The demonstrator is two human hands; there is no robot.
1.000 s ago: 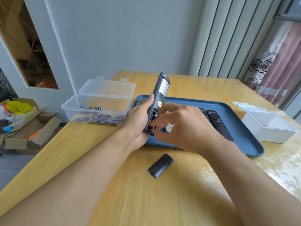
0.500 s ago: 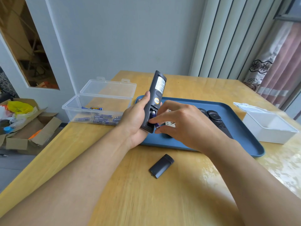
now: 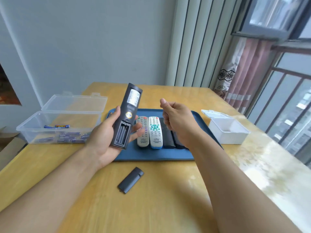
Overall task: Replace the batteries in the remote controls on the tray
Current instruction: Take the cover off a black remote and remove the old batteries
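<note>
Remote: back up in left hand, fingers wrapped behind, bay empty for refilling; right hand curled, contents unseen; cover parked on table; others on tray

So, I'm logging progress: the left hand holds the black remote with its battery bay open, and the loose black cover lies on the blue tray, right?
Not quite. The head view shows the loose black cover on the wooden table, in front of the blue tray. The rest holds.
</note>
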